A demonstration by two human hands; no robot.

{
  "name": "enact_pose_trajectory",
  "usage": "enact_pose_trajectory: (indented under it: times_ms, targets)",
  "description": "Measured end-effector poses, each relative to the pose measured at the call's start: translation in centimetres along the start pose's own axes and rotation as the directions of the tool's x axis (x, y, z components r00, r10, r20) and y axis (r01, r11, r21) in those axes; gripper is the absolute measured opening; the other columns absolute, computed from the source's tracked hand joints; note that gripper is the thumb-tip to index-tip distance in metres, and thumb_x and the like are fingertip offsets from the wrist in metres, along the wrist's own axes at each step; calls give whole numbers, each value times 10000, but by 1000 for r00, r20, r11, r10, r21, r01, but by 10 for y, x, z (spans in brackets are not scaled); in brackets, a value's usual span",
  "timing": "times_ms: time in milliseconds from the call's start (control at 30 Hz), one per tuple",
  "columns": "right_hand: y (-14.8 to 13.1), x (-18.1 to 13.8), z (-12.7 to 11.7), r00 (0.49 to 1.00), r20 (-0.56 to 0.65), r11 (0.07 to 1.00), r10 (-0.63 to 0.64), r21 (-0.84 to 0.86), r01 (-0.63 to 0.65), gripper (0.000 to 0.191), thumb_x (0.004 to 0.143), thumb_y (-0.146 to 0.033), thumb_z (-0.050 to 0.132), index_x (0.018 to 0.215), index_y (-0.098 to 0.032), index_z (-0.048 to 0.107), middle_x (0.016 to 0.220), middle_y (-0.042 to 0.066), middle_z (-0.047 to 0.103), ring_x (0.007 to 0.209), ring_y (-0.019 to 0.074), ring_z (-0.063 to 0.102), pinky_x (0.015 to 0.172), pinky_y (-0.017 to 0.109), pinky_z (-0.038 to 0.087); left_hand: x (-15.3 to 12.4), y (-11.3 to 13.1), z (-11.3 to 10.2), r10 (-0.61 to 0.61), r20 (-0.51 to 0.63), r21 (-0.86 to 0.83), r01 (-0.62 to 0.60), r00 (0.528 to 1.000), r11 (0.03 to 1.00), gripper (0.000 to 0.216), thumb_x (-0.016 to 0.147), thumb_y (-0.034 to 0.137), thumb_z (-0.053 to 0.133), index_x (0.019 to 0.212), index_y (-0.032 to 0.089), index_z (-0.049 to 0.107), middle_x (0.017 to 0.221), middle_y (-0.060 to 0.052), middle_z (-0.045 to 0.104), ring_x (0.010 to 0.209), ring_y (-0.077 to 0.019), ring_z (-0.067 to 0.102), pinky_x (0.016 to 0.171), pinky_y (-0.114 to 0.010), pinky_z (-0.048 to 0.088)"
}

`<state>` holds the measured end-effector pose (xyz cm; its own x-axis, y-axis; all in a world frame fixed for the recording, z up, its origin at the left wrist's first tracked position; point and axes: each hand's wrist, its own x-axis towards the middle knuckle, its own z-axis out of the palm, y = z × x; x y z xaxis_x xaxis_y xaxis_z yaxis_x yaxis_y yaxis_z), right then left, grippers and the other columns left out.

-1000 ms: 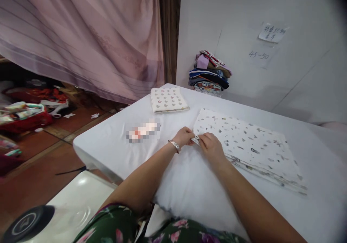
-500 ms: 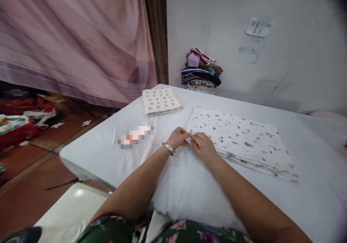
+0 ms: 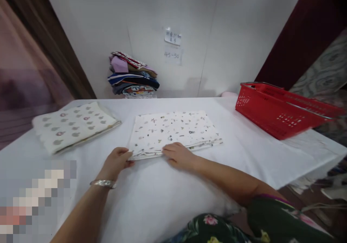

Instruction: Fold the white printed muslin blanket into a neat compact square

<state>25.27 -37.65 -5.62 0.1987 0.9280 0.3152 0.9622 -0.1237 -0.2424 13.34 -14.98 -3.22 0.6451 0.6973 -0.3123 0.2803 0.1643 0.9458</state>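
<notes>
A white folded cloth [image 3: 176, 131] with small grey and green prints lies across the middle of the table in the head view, its layers showing along the near edge. My left hand [image 3: 118, 160], with a silver bracelet at the wrist, pinches the near left corner between thumb and fingers. On the near edge, around its middle, my right hand [image 3: 180, 156] rests with fingers stretched out over the fabric. Left of it lies another folded cloth [image 3: 76, 124], printed with grey pear-like shapes and a few reddish ones, apart from both hands.
A red plastic basket [image 3: 273, 109] with metal handles stands on the white table [image 3: 151, 203] at the right. Several folded fabrics form a stack [image 3: 132, 77] against the wall. Paper notes [image 3: 172, 46] hang above. A pixelated patch hides something at the lower left.
The view has swung right, bringing the red basket in. My hands were together at the cloth's left side; now they are apart, the right one farther along the near edge.
</notes>
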Motion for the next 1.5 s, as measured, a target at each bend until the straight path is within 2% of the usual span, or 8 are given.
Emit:
enact_pose_trajectory:
  times_ms: [67, 133, 200, 267, 433, 700, 1300, 1500]
  targets:
    - [23, -37, -23, 994, -56, 995, 96, 1, -96, 278, 833, -160, 479, 1079, -207, 599, 1212, 66, 567, 1152, 184, 462, 990, 367, 318, 0, 1, 0, -4, 1, -47, 4, 1000, 999, 257, 562, 142, 666, 744, 172, 486, 598, 41, 542, 481, -119, 570, 484, -278, 553]
    - [50, -74, -49, 925, -153, 937, 348, 66, -342, 194, 815, -178, 501, 926, -197, 658, 1120, 73, 617, 1083, 191, 517, 955, 350, 366, 0, 2, 0, -9, 19, -101, 11, 1000, 995, 260, 554, 145, 672, 737, 170, 488, 585, 45, 533, 483, -112, 569, 490, -263, 558]
    - [78, -107, -74, 654, -228, 693, 721, 222, -686, 145, 777, -188, 542, 842, -197, 671, 1066, 58, 638, 1037, 186, 547, 905, 304, 411, 1, 2, -1, -6, 42, -151, 13, 999, 988, 276, 537, 155, 685, 735, 166, 493, 573, 53, 523, 486, -99, 561, 507, -250, 564]
    - [101, -132, -95, 486, -240, 538, 841, 263, -801, 170, 803, -213, 504, 853, -162, 659, 965, 80, 658, 931, 192, 588, 806, 300, 458, 2, 2, -1, 7, 55, -188, 4, 998, 982, 305, 506, 171, 707, 730, 161, 500, 565, 61, 513, 493, -85, 545, 523, -242, 570]
    - [130, -153, -109, 301, -60, 303, 952, 331, -894, 217, 811, -320, 557, 730, -128, 616, 717, 58, 646, 549, 110, 571, 488, 198, 423, 2, 2, -1, 15, 49, -203, -5, 999, 979, 365, 425, 208, 750, 700, 156, 516, 552, 71, 496, 515, -77, 523, 529, -235, 576]
    - [154, -141, -104, 171, 86, 138, 982, 300, -944, 307, 728, -402, 682, 645, -145, 538, 497, -32, 483, 388, 52, 388, 366, 185, 255, 5, 0, -4, 30, 51, -178, -20, 998, 984, 340, 424, 200, 748, 683, 156, 532, 549, 70, 498, 503, -71, 502, 519, -238, 578]
    - [147, -119, -122, 162, 211, 100, 964, 276, -956, 325, 776, -421, 608, 620, -169, 473, 457, -48, 422, 365, 39, 279, 362, 193, 191, 4, 1, -1, -6, 19, -168, 9, 1000, 986, 302, 477, 150, 710, 710, 149, 518, 558, 61, 522, 476, -90, 550, 481, -226, 570]
    - [137, -119, -116, 61, 260, 27, 964, 133, -991, 361, 733, -353, 640, 503, -172, 427, 358, -53, 352, 310, 42, 221, 344, 208, 139, 4, 0, -2, -13, 26, -160, 17, 1000, 987, 339, 455, 180, 728, 720, 155, 519, 531, 64, 521, 470, -101, 557, 488, -239, 570]
